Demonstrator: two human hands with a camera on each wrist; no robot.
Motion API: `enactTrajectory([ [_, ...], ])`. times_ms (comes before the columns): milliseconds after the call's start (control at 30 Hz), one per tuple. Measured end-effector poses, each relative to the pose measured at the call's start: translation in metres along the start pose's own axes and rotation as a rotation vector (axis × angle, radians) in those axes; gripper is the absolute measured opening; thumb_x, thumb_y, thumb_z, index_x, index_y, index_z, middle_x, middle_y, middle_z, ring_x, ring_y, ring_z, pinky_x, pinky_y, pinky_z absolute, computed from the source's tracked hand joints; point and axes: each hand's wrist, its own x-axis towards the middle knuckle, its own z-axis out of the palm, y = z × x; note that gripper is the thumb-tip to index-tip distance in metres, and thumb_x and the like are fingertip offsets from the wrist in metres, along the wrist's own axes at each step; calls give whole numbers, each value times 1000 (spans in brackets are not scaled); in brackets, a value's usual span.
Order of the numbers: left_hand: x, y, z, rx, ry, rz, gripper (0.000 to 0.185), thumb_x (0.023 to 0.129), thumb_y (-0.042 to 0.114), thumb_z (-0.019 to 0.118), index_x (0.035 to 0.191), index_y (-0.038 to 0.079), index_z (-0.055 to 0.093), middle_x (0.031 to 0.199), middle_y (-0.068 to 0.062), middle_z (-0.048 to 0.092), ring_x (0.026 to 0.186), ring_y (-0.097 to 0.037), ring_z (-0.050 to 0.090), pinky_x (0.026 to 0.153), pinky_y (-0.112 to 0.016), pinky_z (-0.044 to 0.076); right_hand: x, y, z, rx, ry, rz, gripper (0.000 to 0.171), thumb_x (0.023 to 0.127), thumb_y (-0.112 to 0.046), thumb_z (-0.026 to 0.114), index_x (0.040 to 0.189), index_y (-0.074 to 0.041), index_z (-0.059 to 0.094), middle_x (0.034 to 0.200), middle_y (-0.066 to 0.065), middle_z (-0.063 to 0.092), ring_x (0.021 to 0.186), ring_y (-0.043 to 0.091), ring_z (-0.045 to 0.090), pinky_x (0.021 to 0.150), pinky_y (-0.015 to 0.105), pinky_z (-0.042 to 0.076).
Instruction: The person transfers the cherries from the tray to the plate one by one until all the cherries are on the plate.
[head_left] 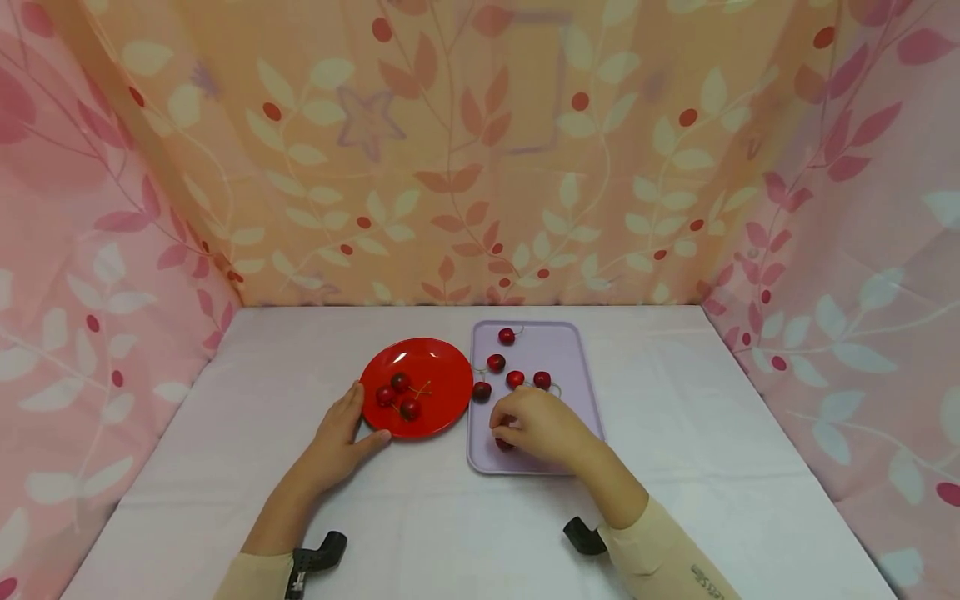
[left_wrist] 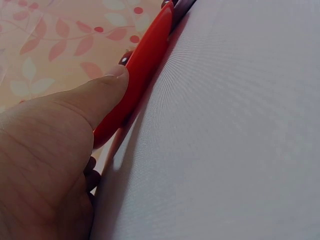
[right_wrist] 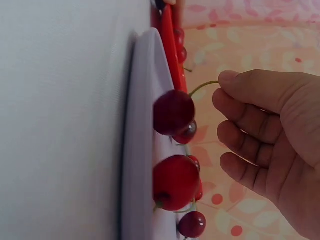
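A red plate holds three cherries on a white table. My left hand rests against its near-left rim, and the thumb lies straight along the plate's edge. Just right of the plate, a lavender tray carries several cherries. My right hand is over the tray's near end. There its thumb and forefinger pinch the green stem of one cherry, which touches the tray. From the head view that cherry is mostly hidden under the hand.
Floral curtains in pink and orange close in the table on the left, back and right. White cloth spreads wide to the right of the tray and in front of both hands. Black camera mounts sit at both wrists.
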Motion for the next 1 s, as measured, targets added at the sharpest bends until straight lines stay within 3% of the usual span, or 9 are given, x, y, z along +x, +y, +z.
enactTrajectory([
  [400,-1,0,-1,2,-7,-14,107,91,58,70,164,6,12,172,-16,13,155,-45,16,116,-67,29,-2,8,-13,180,-37,87,2,91,-24,80,90,-23,78,77,-21,66,78,4,61,69,22,56],
  [1000,2,-1,-1,-15,-19,-12,107,92,56,70,164,5,11,173,-14,7,156,-44,12,119,-68,23,-1,10,-12,223,50,125,4,91,-20,79,89,-22,76,79,-20,65,85,6,60,73,25,54],
])
